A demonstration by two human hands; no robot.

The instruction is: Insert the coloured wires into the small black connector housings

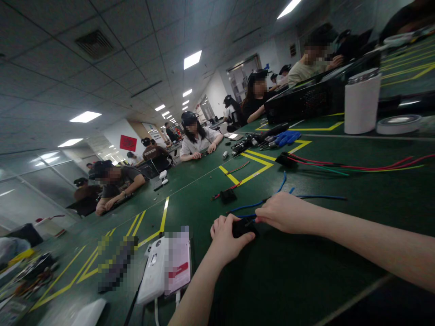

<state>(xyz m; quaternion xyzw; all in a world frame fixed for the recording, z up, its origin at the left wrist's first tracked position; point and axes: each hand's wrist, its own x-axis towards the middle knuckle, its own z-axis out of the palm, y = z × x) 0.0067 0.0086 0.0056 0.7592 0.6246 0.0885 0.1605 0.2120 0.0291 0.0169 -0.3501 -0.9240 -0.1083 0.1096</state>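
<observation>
My left hand (226,235) is closed around a small black connector block (242,227) resting on the green table (299,271). My right hand (283,212) pinches the blue wires (306,197) right where they enter the block. The blue wires trail off to the right and away across the table. A second black connector with red wires (227,195) lies just beyond my hands.
A white device with a cable (166,267) lies near my left forearm. Farther off are a black connector with red, green and yellow wires (340,165), blue gloves and tools (272,138), a white canister (360,102), a tape roll (399,124). Other people sit along the table's far side.
</observation>
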